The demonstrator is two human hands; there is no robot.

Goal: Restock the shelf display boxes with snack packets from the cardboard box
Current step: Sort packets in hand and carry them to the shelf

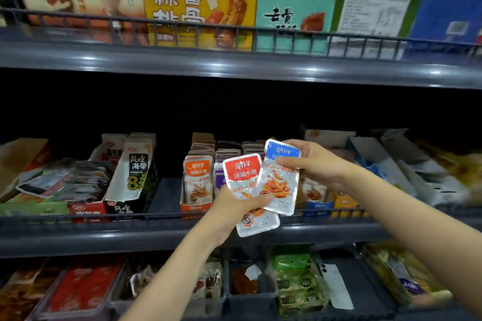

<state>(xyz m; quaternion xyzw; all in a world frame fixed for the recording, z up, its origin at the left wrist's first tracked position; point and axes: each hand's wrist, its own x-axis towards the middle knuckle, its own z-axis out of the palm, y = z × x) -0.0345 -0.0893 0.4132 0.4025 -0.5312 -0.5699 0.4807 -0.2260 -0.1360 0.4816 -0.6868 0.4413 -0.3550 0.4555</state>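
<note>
The left hand (236,207) pinches the red packet (243,172), the right hand (317,164) the blue packet (280,185), above the shelf (104,238) front edge. Both look light, floppy and slick; sealed edges suit pinching best.

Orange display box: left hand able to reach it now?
Probably yes: the left hand, gripping the red-topped packet, is close beside the orange display box, with nothing between them.
</note>
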